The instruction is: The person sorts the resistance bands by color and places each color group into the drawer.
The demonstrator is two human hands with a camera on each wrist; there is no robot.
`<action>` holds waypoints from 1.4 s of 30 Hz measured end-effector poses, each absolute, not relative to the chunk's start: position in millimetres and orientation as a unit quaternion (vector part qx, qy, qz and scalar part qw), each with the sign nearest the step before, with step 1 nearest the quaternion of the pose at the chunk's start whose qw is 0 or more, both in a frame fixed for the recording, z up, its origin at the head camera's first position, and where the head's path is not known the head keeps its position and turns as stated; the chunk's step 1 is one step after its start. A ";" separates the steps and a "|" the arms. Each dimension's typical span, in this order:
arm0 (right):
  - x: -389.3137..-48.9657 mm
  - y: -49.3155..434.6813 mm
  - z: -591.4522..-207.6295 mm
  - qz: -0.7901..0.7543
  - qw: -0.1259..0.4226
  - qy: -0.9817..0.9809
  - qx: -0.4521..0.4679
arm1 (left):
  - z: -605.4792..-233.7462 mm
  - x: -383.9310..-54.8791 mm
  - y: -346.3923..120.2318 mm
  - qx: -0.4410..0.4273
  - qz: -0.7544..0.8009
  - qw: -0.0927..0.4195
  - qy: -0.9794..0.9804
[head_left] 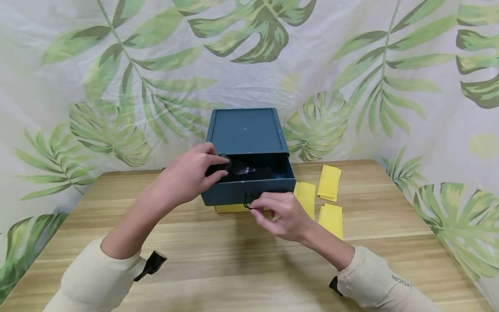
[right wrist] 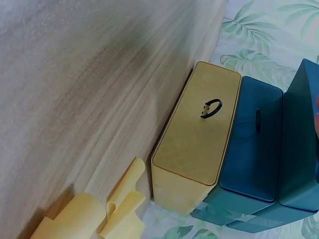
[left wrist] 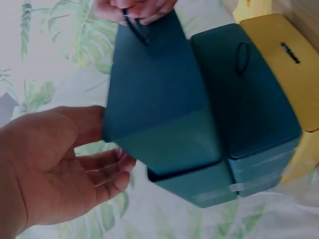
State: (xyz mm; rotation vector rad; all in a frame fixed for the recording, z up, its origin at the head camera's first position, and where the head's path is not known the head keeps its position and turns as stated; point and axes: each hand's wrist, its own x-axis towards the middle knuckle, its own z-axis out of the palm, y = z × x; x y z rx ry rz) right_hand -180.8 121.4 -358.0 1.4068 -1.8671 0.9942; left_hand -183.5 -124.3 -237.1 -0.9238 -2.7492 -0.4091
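Pinches thin loop handle [head_left: 246,200] on boxy blue drawer [head_left: 230,190] with right hand [head_left: 286,216]. Cannot tell grip of left hand [head_left: 191,173].

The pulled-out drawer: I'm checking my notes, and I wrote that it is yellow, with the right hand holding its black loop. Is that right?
Not quite: the pulled-out drawer is dark blue, as the head view shows. The right hand does hold its black loop.

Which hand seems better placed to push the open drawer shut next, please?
Probably the right hand: it pinches the black loop on the drawer, whereas the left hand reaches inside to a black item.
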 end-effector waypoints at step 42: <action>-207.2 145.0 -348.3 0.473 0.239 -0.769 0.358 | -267.7 -220.8 -135.2 -0.341 -0.292 0.231 -0.863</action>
